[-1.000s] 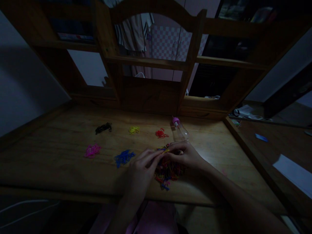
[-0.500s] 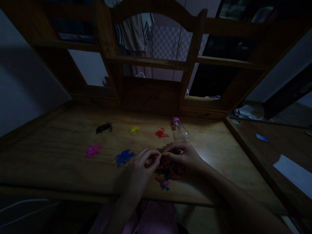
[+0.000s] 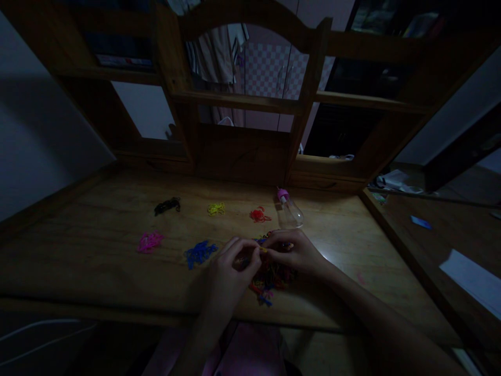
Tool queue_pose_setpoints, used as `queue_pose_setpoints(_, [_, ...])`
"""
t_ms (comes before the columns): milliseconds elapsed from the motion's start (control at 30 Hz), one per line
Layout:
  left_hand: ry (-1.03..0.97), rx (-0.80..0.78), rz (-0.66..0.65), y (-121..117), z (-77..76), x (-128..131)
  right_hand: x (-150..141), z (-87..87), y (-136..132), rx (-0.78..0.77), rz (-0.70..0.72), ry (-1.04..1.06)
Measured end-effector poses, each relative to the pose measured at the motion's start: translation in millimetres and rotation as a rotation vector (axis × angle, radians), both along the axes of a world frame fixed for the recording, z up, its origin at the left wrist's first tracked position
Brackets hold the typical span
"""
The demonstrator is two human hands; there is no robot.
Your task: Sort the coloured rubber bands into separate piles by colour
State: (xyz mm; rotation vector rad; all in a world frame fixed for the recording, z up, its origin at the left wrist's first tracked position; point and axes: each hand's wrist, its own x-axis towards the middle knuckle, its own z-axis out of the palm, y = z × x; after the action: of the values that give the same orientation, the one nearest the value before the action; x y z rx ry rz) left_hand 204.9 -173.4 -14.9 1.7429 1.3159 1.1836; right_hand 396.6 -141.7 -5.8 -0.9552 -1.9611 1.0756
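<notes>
My left hand [image 3: 230,266] and my right hand [image 3: 294,251] meet fingertip to fingertip above a mixed heap of coloured rubber bands [image 3: 270,284]. Between them is a small yellow rubber band [image 3: 263,250], pinched by thumb and forefinger on both sides. My fingers partly cover the heap. Left of my left hand lies a pile of blue rubber bands [image 3: 200,253]. Farther off are piles of pink bands [image 3: 150,242], black bands [image 3: 167,206], yellow bands [image 3: 216,209] and red bands [image 3: 259,214].
Beyond my right hand, a clear bottle with a pink cap [image 3: 290,210] lies on the wooden desk [image 3: 117,282]. A wooden shelf unit [image 3: 242,151] rises along the back edge. To the right, a lower surface holds a white paper [image 3: 472,279] and a blue card [image 3: 420,222].
The yellow rubber band was stretched longer between my fingertips; now less of it shows and my fingers are closer around it. The piles have not moved.
</notes>
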Motion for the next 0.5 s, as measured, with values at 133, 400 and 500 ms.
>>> queue_pose_setpoints(133, [-0.108, -0.041, 0.012, -1, 0.7, 3, 0, 0.0, -1, 0.028, -0.003, -0.019])
queue_pose_setpoints(400, [-0.170, -0.144, 0.086, 24, 2.4, -27, 1, 4.0, -2, 0.022, -0.010, -0.062])
queue_pose_setpoints(500, [0.069, -0.032, 0.144, 55, 13.9, -55, 3, 5.9, -2, 0.062, -0.042, -0.086])
